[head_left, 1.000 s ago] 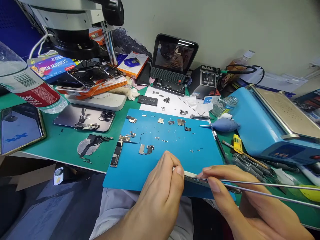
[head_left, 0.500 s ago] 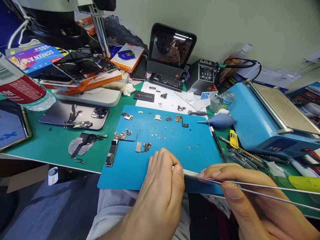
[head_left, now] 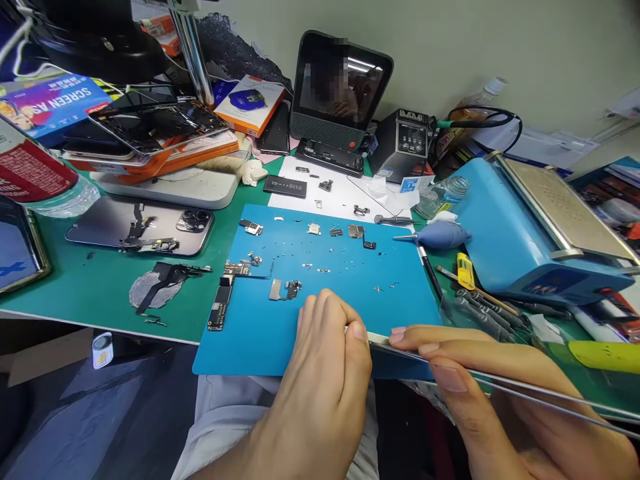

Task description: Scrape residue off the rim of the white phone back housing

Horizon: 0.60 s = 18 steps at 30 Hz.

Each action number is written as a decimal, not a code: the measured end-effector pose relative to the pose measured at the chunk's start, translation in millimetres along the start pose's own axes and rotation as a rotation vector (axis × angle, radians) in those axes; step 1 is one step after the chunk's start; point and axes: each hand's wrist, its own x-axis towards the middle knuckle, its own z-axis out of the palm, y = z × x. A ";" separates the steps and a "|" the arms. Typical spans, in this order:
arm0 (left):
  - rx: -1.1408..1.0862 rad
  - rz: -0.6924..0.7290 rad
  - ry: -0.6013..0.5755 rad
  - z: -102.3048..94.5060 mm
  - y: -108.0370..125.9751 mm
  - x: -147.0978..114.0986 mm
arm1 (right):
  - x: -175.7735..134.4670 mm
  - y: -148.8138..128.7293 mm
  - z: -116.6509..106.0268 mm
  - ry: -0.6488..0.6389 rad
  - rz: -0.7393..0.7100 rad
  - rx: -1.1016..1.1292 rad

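My left hand (head_left: 327, 373) and right hand (head_left: 480, 393) meet at the near edge of a blue rectangular silicone work mat (head_left: 320, 293). Between them I hold a thin, flat phone frame with a pale metal edge (head_left: 383, 342), seen edge-on and just above the mat's front lip. The left fingers are curled with the thumb pressed on the frame's left end; the right fingers lie long and narrow along its right side, thumb underneath.

I judge the frame light and stiff, but thin enough to bend or crack — best gripped by its edges, not its face.

Tiny screws and small metal brackets (head_left: 350, 232) are scattered across the mat, and a narrow dark logic board (head_left: 220, 308) lies at its left edge. Further left, a grey phone back housing with a camera cluster (head_left: 143, 230) rests on the green bench mat (head_left: 100, 287). To the right sits a blue rubber dust blower (head_left: 440, 235) — beside a blue screen-separator machine (head_left: 530, 247).
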 end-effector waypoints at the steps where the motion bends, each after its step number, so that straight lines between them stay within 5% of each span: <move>1: -0.006 -0.002 0.003 0.1 0.4 -0.1 | 1.1 -2.1 0.3 -0.007 -0.015 -0.015; 18: -0.017 0.071 -0.021 0.8 -14.2 2.6 | 9.8 -1.0 -3.6 -0.093 -0.118 -0.059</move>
